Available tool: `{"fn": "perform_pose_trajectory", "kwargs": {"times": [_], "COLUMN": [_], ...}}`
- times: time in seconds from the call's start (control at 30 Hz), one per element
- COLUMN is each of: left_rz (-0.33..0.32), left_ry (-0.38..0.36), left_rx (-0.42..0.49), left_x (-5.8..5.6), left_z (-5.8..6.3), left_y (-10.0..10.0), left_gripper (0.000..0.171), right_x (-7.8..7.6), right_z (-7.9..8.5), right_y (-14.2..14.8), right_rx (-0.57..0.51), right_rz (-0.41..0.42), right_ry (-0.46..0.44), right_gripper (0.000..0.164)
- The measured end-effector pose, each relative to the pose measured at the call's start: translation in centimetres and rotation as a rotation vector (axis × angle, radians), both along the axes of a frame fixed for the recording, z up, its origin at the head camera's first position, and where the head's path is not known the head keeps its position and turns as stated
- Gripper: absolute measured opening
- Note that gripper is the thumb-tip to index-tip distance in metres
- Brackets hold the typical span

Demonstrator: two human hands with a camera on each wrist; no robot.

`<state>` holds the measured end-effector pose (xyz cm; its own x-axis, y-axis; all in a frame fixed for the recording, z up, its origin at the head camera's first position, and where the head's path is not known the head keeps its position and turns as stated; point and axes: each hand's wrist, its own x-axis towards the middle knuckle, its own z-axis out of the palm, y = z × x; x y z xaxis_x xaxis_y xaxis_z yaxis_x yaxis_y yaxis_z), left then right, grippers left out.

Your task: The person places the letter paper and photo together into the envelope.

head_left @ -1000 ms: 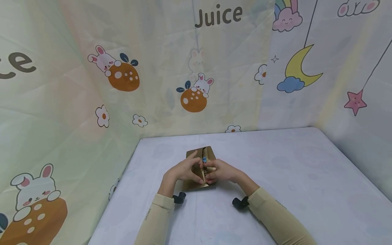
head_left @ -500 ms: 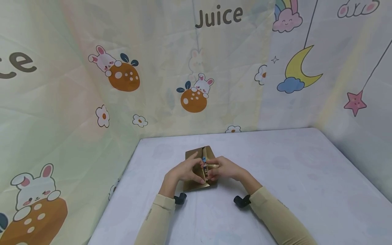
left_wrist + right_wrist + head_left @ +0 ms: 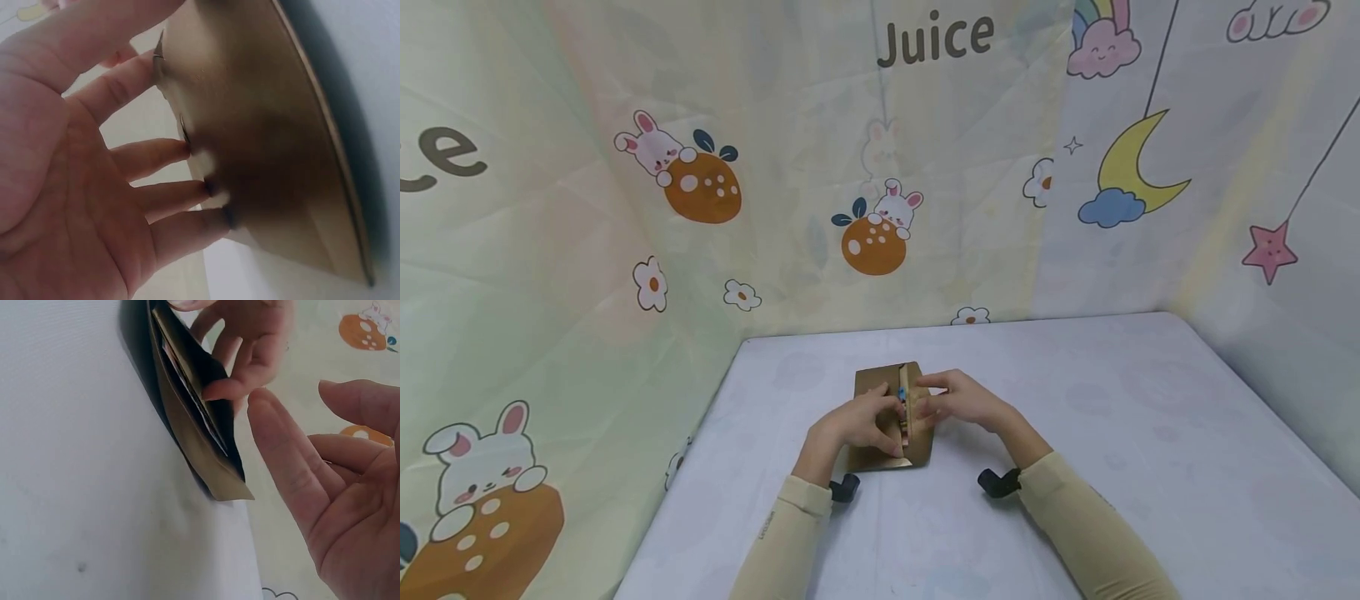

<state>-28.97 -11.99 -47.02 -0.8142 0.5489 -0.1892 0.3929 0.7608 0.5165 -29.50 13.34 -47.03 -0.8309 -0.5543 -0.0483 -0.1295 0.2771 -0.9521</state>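
A brown paper envelope [image 3: 868,457] lies on the table with its opening running along the middle of its upper side. Inside the slit shows a thin printed insert [image 3: 903,407] with a blue patch; most of it is hidden. My left hand [image 3: 853,421] holds the opening's left edge, thumb toward the near end and fingers toward the far end. In the left wrist view, several fingertips meet the envelope's [image 3: 269,125] edge. My right hand [image 3: 966,402] hovers over the envelope's right side, its fingers extended. The right wrist view has this hand [image 3: 369,512] apart from the paper and holding nothing.
A white table [image 3: 1075,483] spreads around the envelope. Printed fabric walls [image 3: 790,167] with rabbits and oranges rise behind and at the left. Black wrist cameras [image 3: 997,483] sit at both cuffs.
My right hand has drawn back from the opening, up and to the right, letting go of its right edge. The insert shows more. My left hand has barely moved.
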Motion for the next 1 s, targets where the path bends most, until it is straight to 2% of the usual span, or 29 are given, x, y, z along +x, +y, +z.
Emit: {"fn": "perform_pose_trajectory", "kwargs": {"times": [0.17, 0.3, 0.4, 0.53, 0.63, 0.83, 1.0], "left_rz": [-0.011, 0.013, 0.038, 0.035, 0.032, 0.055, 0.057], "left_ry": [0.039, 0.083, 0.112, 0.151, 0.168, 0.161, 0.15], "left_rx": [-0.025, -0.004, 0.003, -0.045, -0.086, -0.131, -0.113], "left_x": [0.1, 0.1, 0.0, 0.0, 0.0, 0.1, -0.1], "left_z": [0.0, -0.3, -0.6, -0.8, -0.8, -0.5, -0.6], "left_y": [0.3, 0.6, 0.7, 0.9, 1.1, 1.2, 1.0], "left_gripper": [0.063, 0.074, 0.068, 0.046, 0.036, 0.036, 0.039], "right_x": [-0.1, -0.2, -0.2, -0.1, -0.1, -0.2, 0.1], "right_z": [0.4, 0.5, 0.6, 0.6, 0.5, 0.2, 0.4], "right_y": [0.2, 0.1, 0.1, 0.0, -0.1, -0.2, -0.1], "right_rx": [0.065, 0.104, 0.108, 0.101, 0.117, 0.146, 0.138], "right_rz": [-0.045, -0.064, -0.066, -0.071, -0.078, -0.098, -0.098], "right_ry": [0.052, 0.077, 0.079, 0.078, 0.1, 0.147, 0.153], "right_gripper": [0.058, 0.061, 0.064, 0.065, 0.067, 0.071, 0.072]}}
